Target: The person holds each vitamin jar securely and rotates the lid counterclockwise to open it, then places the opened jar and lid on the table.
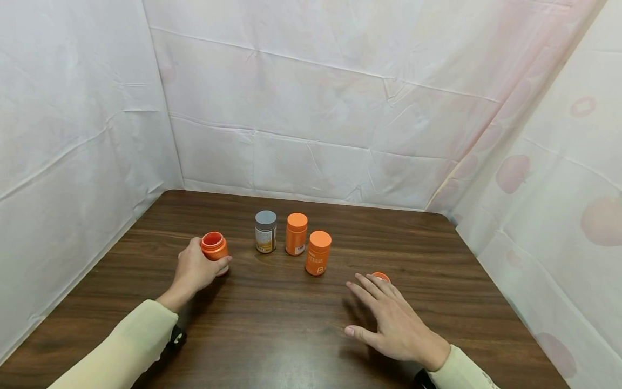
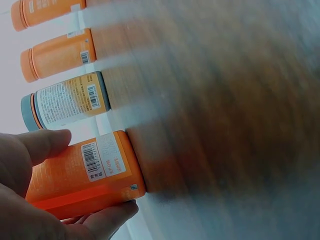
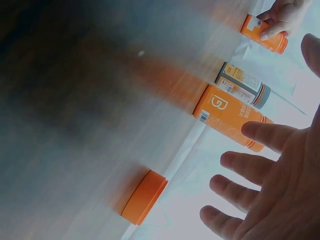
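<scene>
My left hand (image 1: 196,267) grips an uncapped orange bottle (image 1: 215,250) on the left of the table, thumb on one side and fingers on the other. In the left wrist view the bottle (image 2: 95,172) shows a white barcode label and its base at the table. My right hand (image 1: 391,321) hovers at the right with fingers spread, palm down, holding nothing. Just beyond its fingertips an orange cap (image 1: 381,276) lies on the table, partly hidden by the hand in the head view; the right wrist view shows the cap (image 3: 144,198) apart from the fingers.
Between the hands stand a grey-capped bottle (image 1: 265,232), an orange bottle (image 1: 296,234) and a nearer orange bottle (image 1: 318,253), all capped and upright. The dark wooden table (image 1: 272,335) is bordered by pale curtains (image 1: 311,108) at the back and sides.
</scene>
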Demonstrator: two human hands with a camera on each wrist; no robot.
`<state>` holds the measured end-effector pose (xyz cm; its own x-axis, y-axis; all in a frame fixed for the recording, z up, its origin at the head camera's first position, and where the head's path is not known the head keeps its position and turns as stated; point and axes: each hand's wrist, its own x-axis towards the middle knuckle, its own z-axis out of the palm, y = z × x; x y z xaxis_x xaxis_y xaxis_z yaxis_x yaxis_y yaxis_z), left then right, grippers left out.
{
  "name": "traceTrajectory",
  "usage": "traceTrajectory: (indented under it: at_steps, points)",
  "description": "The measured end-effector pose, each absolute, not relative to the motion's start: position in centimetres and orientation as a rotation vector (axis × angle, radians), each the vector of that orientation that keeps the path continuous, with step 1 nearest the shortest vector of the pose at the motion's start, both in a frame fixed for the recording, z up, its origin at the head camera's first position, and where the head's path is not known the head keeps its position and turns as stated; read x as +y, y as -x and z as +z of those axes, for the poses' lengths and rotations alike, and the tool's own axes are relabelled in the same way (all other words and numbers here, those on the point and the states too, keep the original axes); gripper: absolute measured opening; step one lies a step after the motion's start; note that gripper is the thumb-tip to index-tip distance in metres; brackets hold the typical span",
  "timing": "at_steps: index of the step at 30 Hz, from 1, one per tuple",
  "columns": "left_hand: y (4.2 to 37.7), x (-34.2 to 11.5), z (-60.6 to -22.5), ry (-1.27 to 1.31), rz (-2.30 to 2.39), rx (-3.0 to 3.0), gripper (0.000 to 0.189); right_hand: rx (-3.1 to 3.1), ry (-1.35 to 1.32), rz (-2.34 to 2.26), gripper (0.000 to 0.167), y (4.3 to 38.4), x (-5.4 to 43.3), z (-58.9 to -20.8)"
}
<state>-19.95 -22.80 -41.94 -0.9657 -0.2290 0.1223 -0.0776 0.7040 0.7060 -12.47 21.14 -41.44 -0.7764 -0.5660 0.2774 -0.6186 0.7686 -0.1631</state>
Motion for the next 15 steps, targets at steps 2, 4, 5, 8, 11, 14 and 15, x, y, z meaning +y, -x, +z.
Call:
traceTrajectory:
  at_steps: [2,4,5,8,11,14,15]
  points:
    - [19.9,-22.8,-41.9,-0.256,-1.129,-2.708,0.08,-2.755,-0.933,0.364,0.082,12.5,21.2,-41.4]
    - [19.9,-22.8,-41.9,-0.266,-1.141,-2.697,0.084,-2.757,-0.932,0.364,0.082,12.4,21.2,-41.4]
    - [19.9,-22.8,-41.8,-0.27,-1.142,-2.69,0.087,-2.759,-0.932,0.365,0.083,12.4,21.2,-41.4]
    - [19.9,-22.7,-41.5,-0.267,-1.133,-2.659,0.096,-2.756,-0.932,0.364,0.082,12.4,21.2,-41.4]
    - [19.8,-22.4,-41.0,-0.244,-1.112,-2.625,0.102,-2.749,-0.932,0.363,0.082,12.4,21.2,-41.4]
    - [19.6,-21.8,-40.4,-0.212,-1.088,-2.585,0.105,-2.745,-0.933,0.36,0.082,12.5,21.2,-41.4]
    - [19.5,-21.7,-40.2,-0.2,-1.074,-2.573,0.105,-2.746,-0.933,0.357,0.082,12.5,21.2,-41.4]
